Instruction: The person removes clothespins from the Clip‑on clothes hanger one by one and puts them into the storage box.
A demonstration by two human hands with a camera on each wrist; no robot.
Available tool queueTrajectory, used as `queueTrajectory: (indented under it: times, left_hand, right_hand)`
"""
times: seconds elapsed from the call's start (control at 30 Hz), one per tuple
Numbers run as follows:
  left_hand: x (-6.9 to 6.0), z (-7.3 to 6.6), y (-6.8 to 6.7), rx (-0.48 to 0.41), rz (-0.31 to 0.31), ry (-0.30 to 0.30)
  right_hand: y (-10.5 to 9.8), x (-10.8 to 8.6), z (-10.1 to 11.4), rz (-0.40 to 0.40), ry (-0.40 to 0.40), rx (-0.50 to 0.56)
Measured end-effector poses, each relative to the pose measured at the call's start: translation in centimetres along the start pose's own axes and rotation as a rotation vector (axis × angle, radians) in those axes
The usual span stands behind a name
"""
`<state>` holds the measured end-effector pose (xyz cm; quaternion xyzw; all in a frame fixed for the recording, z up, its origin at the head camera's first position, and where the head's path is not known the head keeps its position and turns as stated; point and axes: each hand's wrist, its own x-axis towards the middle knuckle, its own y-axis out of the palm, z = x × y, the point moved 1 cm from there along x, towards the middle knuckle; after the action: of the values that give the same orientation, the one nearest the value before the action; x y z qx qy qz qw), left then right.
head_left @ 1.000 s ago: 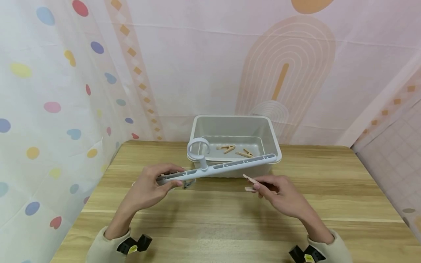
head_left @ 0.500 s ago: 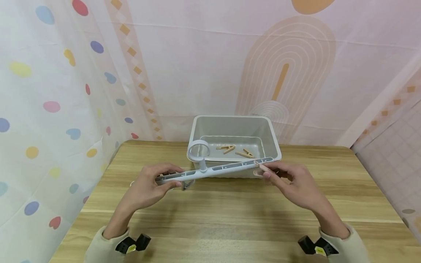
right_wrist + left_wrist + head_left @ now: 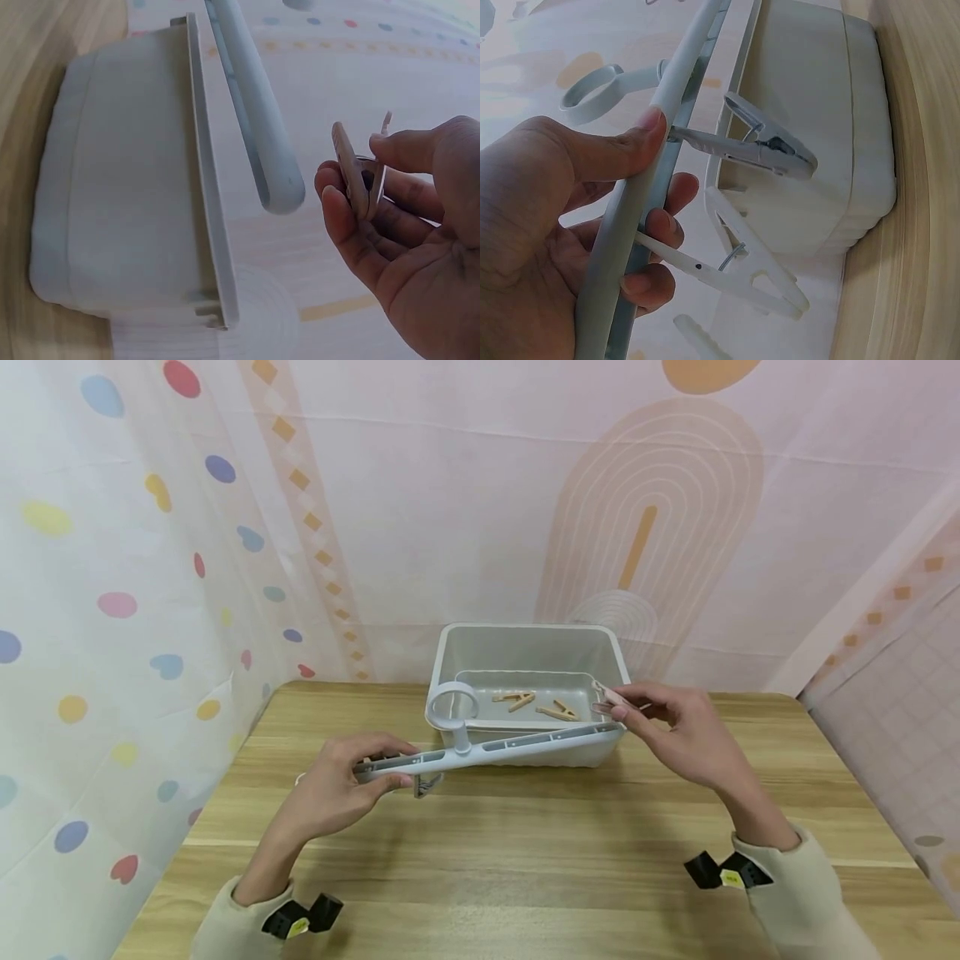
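My left hand point(image 3: 345, 789) grips the left part of a pale blue-grey clip hanger point(image 3: 525, 742), its ring hook upward. In the left wrist view a grey clothespin point(image 3: 742, 154) and a white clothespin point(image 3: 720, 279) hang from the bar near the fingers; part of another pale one shows at the bottom. My right hand point(image 3: 686, 743) pinches a pinkish-beige clothespin point(image 3: 364, 176) between thumb and fingers. It is beside the hanger's right end, and a gap separates the two in the right wrist view.
Behind the hanger a grey plastic bin point(image 3: 532, 627) stands on the wooden table point(image 3: 480, 877). Tan clothespins point(image 3: 517, 700) lie on its floor. A patterned cloth point(image 3: 450, 527) hangs behind the table.
My right hand has moved right and up with its clothespin, passing the bar midway and stopping past its right end. The left hand and hanger have barely shifted.
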<state>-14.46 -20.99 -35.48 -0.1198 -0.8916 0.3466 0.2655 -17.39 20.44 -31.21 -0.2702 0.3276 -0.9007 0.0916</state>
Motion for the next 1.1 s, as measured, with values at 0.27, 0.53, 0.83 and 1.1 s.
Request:
queueTrajectory:
  times: [0.27,0.53,0.83,1.1]
  left_hand:
    - [0.1,0.1,-0.1,-0.004,0.005,0.004]
    - [0.2,-0.1,-0.2,-0.01,0.003,0.018]
    - [0.1,-0.1,-0.1,-0.004,0.003,0.01]
    - [0.1,0.0,-0.1,-0.001,0.006,0.005]
  right_hand:
    - [-0.7,2.0,-0.4,0.02,0.052,-0.063]
    - [-1.4,3.5,-1.0,0.016,0.061,-0.082]
    - [-1.8,5.1,-1.9,0.053,0.137,-0.12]
    - [-1.9,7.0,-1.9,0.062,0.163,-0.138]
